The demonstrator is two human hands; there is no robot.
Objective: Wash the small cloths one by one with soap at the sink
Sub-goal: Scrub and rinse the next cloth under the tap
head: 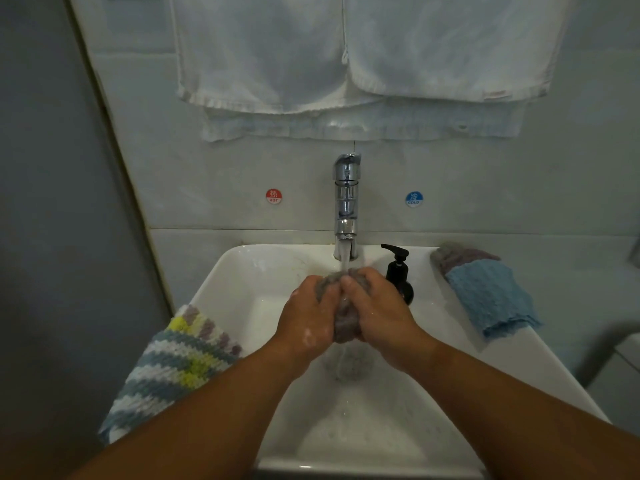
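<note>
The one camera rides on my head, looking forward and down, close over the sink (242, 271) toward the wall (207, 181).

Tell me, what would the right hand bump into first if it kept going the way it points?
Probably the left hand, just behind the grey cloth that the right hand squeezes with it; depth is unclear.
</note>
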